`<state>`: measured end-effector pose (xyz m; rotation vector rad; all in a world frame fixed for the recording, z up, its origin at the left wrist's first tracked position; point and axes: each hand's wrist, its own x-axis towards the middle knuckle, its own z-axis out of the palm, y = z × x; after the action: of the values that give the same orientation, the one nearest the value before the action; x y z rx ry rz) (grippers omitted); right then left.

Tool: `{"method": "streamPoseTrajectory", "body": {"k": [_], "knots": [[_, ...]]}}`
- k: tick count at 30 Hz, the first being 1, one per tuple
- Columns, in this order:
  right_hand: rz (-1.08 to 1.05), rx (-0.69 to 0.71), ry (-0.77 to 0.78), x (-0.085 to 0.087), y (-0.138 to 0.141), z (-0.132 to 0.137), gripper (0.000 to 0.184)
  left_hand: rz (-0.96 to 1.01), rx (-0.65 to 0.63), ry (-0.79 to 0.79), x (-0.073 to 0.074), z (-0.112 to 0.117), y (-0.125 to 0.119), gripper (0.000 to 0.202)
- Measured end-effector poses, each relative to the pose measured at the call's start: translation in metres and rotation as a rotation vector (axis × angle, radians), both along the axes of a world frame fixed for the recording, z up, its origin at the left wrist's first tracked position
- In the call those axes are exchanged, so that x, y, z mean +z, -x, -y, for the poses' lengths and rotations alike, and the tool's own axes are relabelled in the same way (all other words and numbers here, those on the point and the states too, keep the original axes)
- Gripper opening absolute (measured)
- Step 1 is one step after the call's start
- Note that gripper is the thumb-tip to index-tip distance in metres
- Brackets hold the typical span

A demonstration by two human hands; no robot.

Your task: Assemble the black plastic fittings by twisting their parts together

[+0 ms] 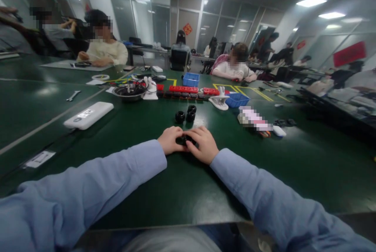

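Both my hands meet low over the green table [188, 189], curled around a small dark object [182, 140] that is mostly covered by my fingers; its kind I cannot make out. My left hand [171, 140] grips it from the left, thumb along the near side. From the right, my right hand [203, 144] closes on it with thumb and fingers. Just beyond my fingertips is a small group of black, round, wheel-like pieces, one on the left [180, 117] and others close together on the right [191, 114].
A white power bank [89, 115] lies left, with a wrench [73, 95] behind it. Farther back are a metal bowl of dark parts [130, 94], red blocks in a row [183, 89], a white clamp [219, 99] and blue baskets [237, 99]. People sit across the table.
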<state>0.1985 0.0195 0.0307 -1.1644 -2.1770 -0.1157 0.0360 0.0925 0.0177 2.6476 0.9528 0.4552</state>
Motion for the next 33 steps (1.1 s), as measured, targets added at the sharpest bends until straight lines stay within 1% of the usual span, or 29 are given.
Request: {"method": "streamPoseTrajectory", "body": {"k": [2, 5, 10, 15, 17, 20, 23, 26, 30, 33], "knots": [[-0.020, 0.019, 0.007, 0.004, 0.002, 0.003, 0.032, -0.010, 0.002, 0.014, 0.003, 0.002, 0.000, 0.036], [-0.073, 0.039, 0.047, 0.004, 0.005, 0.003, 0.038, -0.017, 0.007, 0.058, 0.003, 0.002, -0.001, 0.029], [-0.174, 0.126, 0.071, 0.003, 0.007, 0.000, 0.035, 0.009, -0.019, 0.116, 0.002, 0.000, -0.002, 0.029], [-0.220, 0.213, 0.071, 0.005, 0.005, -0.004, 0.026, 0.039, 0.005, 0.197, 0.005, 0.002, -0.004, 0.035], [-0.211, 0.236, 0.082, 0.007, 0.004, -0.005, 0.026, 0.018, 0.025, 0.212, 0.006, 0.004, -0.004, 0.037], [-0.189, 0.255, 0.095, 0.008, 0.002, -0.007, 0.031, -0.012, 0.037, 0.257, 0.009, 0.005, -0.006, 0.037], [-0.181, 0.303, 0.046, 0.004, 0.000, -0.011, 0.036, -0.013, 0.052, 0.294, 0.009, 0.004, -0.006, 0.034], [-0.115, 0.321, 0.020, 0.000, -0.004, -0.013, 0.040, 0.004, 0.052, 0.329, 0.010, 0.004, -0.007, 0.032], [-0.005, 0.330, 0.031, 0.000, -0.009, -0.011, 0.035, 0.004, 0.043, 0.357, 0.013, 0.004, -0.007, 0.029], [-0.067, 0.315, 0.004, 0.002, -0.008, -0.008, 0.036, -0.006, 0.047, 0.336, 0.014, 0.006, -0.007, 0.028]]}}
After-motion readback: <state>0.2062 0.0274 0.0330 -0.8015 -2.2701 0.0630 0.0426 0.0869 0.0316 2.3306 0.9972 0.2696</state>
